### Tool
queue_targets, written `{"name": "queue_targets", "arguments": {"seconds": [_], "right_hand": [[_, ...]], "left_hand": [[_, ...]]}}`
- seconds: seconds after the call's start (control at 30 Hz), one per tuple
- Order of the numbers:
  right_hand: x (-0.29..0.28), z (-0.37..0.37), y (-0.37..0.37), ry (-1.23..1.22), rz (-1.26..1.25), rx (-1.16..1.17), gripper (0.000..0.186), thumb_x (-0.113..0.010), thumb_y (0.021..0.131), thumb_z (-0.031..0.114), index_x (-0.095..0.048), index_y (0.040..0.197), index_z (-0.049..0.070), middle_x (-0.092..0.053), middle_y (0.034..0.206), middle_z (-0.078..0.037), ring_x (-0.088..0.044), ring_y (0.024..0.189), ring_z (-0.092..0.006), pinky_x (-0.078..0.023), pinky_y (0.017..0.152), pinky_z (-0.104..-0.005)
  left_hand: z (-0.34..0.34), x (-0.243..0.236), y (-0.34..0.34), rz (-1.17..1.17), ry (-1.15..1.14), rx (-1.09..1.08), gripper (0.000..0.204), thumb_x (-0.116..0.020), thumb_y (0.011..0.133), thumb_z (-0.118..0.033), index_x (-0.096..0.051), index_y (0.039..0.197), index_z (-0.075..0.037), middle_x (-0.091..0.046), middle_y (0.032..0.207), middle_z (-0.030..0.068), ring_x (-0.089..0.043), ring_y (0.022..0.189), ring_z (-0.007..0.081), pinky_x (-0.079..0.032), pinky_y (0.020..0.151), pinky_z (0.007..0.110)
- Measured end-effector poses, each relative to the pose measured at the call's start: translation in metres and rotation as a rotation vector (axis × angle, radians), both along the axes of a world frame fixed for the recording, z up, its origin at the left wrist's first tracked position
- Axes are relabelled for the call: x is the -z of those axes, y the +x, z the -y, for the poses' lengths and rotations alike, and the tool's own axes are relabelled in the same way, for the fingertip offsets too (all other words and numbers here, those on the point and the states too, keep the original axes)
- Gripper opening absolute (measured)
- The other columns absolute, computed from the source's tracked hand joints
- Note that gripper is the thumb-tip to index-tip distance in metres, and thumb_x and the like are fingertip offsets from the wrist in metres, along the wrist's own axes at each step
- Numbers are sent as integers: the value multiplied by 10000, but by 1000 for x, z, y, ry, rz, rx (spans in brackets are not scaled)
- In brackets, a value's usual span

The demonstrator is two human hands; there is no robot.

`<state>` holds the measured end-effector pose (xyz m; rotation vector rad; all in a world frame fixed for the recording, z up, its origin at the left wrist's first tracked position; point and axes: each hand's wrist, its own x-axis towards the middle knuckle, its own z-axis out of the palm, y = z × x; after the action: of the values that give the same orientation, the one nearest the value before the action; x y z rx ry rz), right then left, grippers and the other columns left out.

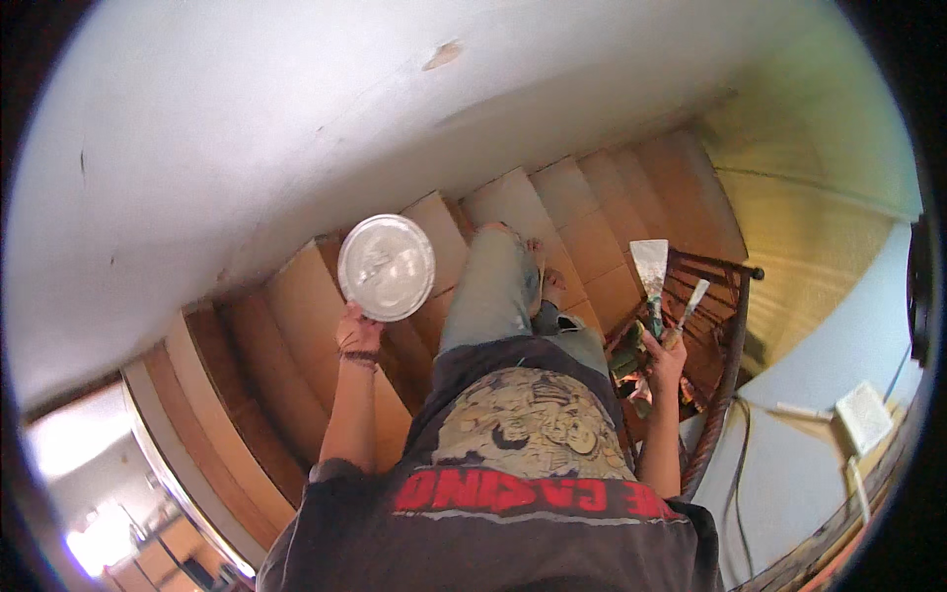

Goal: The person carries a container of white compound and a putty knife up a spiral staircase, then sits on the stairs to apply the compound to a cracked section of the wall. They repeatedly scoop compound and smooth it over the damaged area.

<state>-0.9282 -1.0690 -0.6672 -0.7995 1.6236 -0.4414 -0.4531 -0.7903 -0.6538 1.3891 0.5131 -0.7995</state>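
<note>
Left hand (359, 330) pinches the lower rim of what looks like a round lid (387, 268), over the stairs' (505, 199) edge by the white wall (247, 128). Rim grip probably keeps my fingers off the pale smear (375, 260). Right hand (668, 363) wraps two handles near the stairs' railing (736, 326) edge: wide putty knife (651, 276), then narrow putty knife (692, 304). Blades point away from me, tips apart, likely so they don't knock together.

Left fingers (353, 320) gripping; right fingers (673, 343) curled; forearms (349, 414) outstretched
</note>
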Motion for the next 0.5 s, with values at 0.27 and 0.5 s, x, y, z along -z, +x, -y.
{"name": "queue_targets", "arguments": {"seconds": [0.27, 0.5], "right_hand": [[1, 29, 129, 53, 43, -194, 276, -747, 771, 38, -522, 930, 61, -583, 783, -11, -558, 650, -107, -443, 557, -256], [31, 70, 237, 122, 41, -394, 248, -722, 760, 14, -540, 923, 52, -574, 810, -3, -534, 659, -115, -427, 573, -254]], "left_hand": [[-37, 85, 66, 74, 407, 191, 294, -462, 993, -293, -487, 1240, -135, -563, 1215, 54, -554, 1079, 257, -483, 835, 491], [-28, 142, 134, -41, 428, 77, 321, -478, 987, -298, -552, 1214, -83, -631, 1056, 32, -613, 929, 222, -513, 772, 438]]}}
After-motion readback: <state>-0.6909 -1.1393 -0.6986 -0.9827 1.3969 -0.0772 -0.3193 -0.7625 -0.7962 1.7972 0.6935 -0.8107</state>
